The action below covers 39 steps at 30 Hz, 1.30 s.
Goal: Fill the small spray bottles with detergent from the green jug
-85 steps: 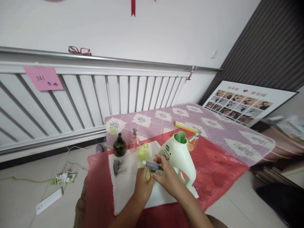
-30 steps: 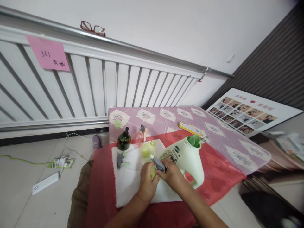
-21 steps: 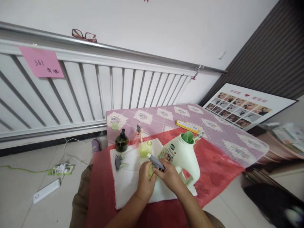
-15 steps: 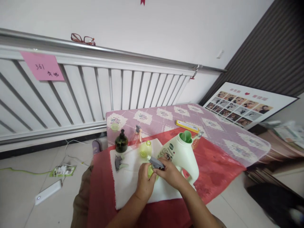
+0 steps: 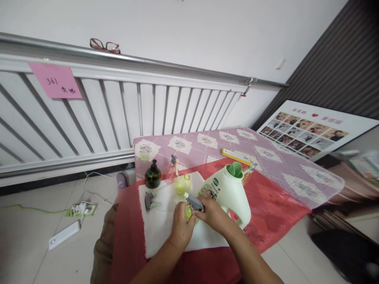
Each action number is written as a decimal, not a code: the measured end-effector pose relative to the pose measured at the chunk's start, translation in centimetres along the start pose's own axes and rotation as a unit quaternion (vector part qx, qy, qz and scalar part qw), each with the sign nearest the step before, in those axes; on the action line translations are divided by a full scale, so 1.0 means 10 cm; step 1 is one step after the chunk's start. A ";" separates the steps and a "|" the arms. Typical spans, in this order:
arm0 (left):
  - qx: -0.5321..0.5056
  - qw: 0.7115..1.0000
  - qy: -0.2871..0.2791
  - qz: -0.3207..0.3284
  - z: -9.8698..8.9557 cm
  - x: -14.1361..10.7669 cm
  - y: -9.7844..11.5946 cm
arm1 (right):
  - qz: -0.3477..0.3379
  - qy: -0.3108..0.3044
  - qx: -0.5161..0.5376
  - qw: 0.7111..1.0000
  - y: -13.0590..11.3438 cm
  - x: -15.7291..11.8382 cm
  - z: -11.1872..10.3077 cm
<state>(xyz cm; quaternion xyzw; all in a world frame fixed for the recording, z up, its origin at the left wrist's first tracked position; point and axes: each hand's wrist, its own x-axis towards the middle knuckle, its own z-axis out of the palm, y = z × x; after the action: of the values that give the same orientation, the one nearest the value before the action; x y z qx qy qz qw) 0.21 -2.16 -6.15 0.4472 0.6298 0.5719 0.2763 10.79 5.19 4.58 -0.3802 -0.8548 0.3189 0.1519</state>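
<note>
Between my hands is a yellow-green spray bottle point(image 5: 188, 213) with a grey trigger spray head point(image 5: 195, 202) on its neck. My left hand point(image 5: 181, 223) is closed round the bottle's body, which it mostly hides. At the spray head, my right hand point(image 5: 211, 213) grips with closed fingers. Just behind stands a round yellow-green bottle point(image 5: 182, 184) with an uncapped neck. A loose grey trigger sprayer point(image 5: 149, 200) lies on the white towel point(image 5: 161, 232) to the left. Right of my hands stands a large pale green jug point(image 5: 232, 191) with a green spout in its open top.
A dark green pump bottle point(image 5: 152, 176) and a clear spray bottle point(image 5: 171, 171) stand behind the towel. A yellow box point(image 5: 236, 156) lies near the back of the table, beyond the red cloth point(image 5: 275, 207). A white radiator point(image 5: 166, 106) runs along the wall; cables and a power strip point(image 5: 64, 235) are on the floor.
The view has shifted slightly, moving the scene a little to the right. My hands keep the same grip on the spray bottle and its spray head.
</note>
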 end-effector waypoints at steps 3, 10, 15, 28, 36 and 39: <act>-0.006 1.000 0.001 0.004 0.00 -0.01 0.02 | 0.012 0.032 -0.008 0.999 0.01 -0.03 0.06; -0.002 0.999 0.012 0.050 0.02 -0.03 0.03 | 0.063 0.143 -0.007 0.988 0.03 -0.16 0.31; 0.006 0.999 0.013 0.053 0.03 0.00 0.04 | 0.096 0.209 0.008 0.973 0.02 -0.17 0.51; -0.045 0.995 -0.072 0.048 -0.09 0.08 0.15 | 0.059 0.213 0.098 0.970 -0.01 -0.26 0.51; -0.046 0.998 -0.051 -0.002 -0.06 0.03 0.06 | 0.056 0.222 0.125 0.965 -0.04 -0.24 0.49; -0.042 0.999 -0.029 -0.006 -0.04 0.00 0.06 | 0.073 0.245 0.124 0.959 -0.07 -0.23 0.52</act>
<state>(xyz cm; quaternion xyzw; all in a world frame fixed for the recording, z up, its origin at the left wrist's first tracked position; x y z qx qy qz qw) 0.05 -2.39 -5.53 0.4479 0.5999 0.5824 0.3167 9.32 0.89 1.12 -0.4862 -0.7149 0.3298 0.3792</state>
